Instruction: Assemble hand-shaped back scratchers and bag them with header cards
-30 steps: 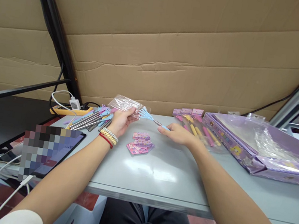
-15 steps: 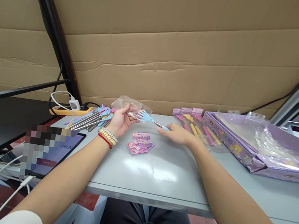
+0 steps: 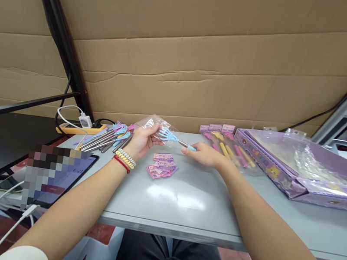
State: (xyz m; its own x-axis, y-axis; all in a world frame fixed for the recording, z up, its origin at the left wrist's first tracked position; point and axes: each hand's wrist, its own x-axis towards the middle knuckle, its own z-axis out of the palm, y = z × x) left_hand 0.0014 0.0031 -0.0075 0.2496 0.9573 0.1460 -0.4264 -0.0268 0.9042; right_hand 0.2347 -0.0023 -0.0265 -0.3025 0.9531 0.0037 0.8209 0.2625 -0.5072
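Note:
My left hand [image 3: 144,141] is closed on a clear plastic bag [image 3: 153,121], its mouth turned to the right. My right hand [image 3: 204,154] grips the blue handle end of a back scratcher [image 3: 184,144] with a metal shaft. Its blue hand-shaped head [image 3: 168,135] lies at the bag's mouth, by my left fingertips; how far it is inside I cannot tell. Several pink and purple printed cards [image 3: 163,166] lie on the table below. Left of my left hand is a pile of back scratchers [image 3: 106,139] with metal shafts and coloured heads.
Bagged back scratchers with cards [image 3: 224,144] lie to the right, beside a purple display box [image 3: 284,178] holding clear plastic. A tablet [image 3: 67,179] with a cable sits at the left edge. A cardboard wall [image 3: 203,64] stands behind the grey table [image 3: 199,217].
My left fingers have curled in more, and the plastic bag has shifted slightly to the right around the scratcher's head. My right hand has barely moved.

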